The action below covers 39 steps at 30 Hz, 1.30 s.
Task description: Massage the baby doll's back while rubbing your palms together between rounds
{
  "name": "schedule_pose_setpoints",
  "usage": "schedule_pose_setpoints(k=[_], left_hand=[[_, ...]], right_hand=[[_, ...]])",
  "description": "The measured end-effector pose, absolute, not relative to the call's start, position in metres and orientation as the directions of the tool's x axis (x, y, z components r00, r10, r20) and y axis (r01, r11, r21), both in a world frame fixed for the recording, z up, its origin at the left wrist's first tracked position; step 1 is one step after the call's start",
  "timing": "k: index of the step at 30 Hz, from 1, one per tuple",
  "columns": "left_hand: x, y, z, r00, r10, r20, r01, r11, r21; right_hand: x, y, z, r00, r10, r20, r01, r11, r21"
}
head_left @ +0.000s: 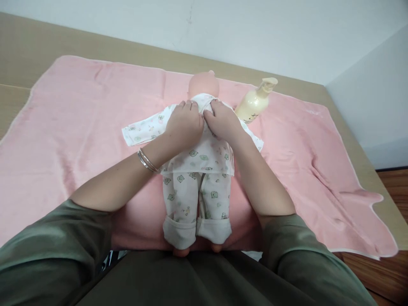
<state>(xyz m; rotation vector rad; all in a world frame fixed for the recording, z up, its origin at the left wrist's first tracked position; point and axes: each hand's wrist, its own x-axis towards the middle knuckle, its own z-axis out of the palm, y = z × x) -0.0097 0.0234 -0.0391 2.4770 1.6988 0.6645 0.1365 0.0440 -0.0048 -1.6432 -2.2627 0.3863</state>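
A baby doll (204,83) lies on its back with its head away from me, its feet at the near edge. It wears a white printed top (204,159) and matching pants (183,195) with rolled cuffs. My left hand (185,125) rests on the chest of the top, its fingers curled on the cloth near the collar. Close beside it on the right, my right hand (223,119) pinches the cloth just under the collar. The fingertips of both hands nearly meet at the neckline. Both sleeves of the top spread out sideways.
A pink blanket (95,106) with some wrinkles covers most of the wooden table (127,44). Right of the doll's head, a pale yellow pump bottle (255,102) leans to the right. A white wall (239,34) stands behind the table.
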Motion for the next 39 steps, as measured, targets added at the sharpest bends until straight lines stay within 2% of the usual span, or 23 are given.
schedule_pose_setpoints(k=[3, 7, 10, 13, 17, 21, 25, 28, 32, 36, 39], left_hand=[[-0.010, 0.025, -0.038, 0.274, 0.908, 0.317, 0.864, -0.377, 0.333], [-0.022, 0.042, -0.031, 0.167, 0.969, 0.180, 0.867, -0.231, 0.441], [-0.022, 0.041, -0.030, 0.142, 0.981, 0.134, 0.894, -0.185, 0.407], [-0.010, 0.023, -0.033, 0.199, 0.958, 0.208, 0.894, -0.264, 0.361], [0.003, 0.006, -0.037, 0.226, 0.922, 0.313, 0.870, -0.336, 0.360], [-0.008, 0.022, -0.031, 0.219, 0.929, 0.300, 0.867, -0.326, 0.376], [-0.028, 0.043, -0.022, 0.097, 0.984, 0.152, 0.875, -0.157, 0.458], [-0.034, 0.047, -0.019, 0.087, 0.991, 0.098, 0.863, -0.124, 0.489], [-0.031, 0.045, -0.025, 0.062, 0.989, 0.137, 0.859, -0.123, 0.498], [-0.027, 0.047, -0.035, 0.029, 0.976, 0.214, 0.850, -0.137, 0.509], [-0.026, 0.050, -0.038, 0.024, 0.977, 0.212, 0.850, -0.132, 0.510]], right_hand=[[0.137, 0.052, -0.011, -0.310, 0.941, 0.133, 0.859, 0.337, -0.385], [0.127, 0.034, -0.007, -0.323, 0.939, 0.116, 0.893, 0.343, -0.291], [0.125, 0.019, 0.003, -0.331, 0.939, 0.095, 0.902, 0.344, -0.260], [0.133, 0.020, 0.013, -0.330, 0.942, 0.059, 0.888, 0.331, -0.321], [0.145, 0.038, 0.011, -0.324, 0.946, 0.032, 0.839, 0.303, -0.452], [0.138, 0.049, -0.006, -0.295, 0.949, 0.107, 0.867, 0.314, -0.388], [0.115, 0.031, -0.017, -0.233, 0.963, 0.133, 0.907, 0.265, -0.328], [0.102, 0.010, -0.021, -0.278, 0.944, 0.180, 0.888, 0.324, -0.326], [0.106, 0.015, -0.025, -0.345, 0.915, 0.211, 0.843, 0.400, -0.358], [0.126, 0.048, -0.029, -0.306, 0.941, 0.141, 0.842, 0.337, -0.422], [0.133, 0.059, -0.027, -0.264, 0.961, 0.083, 0.850, 0.272, -0.451]])
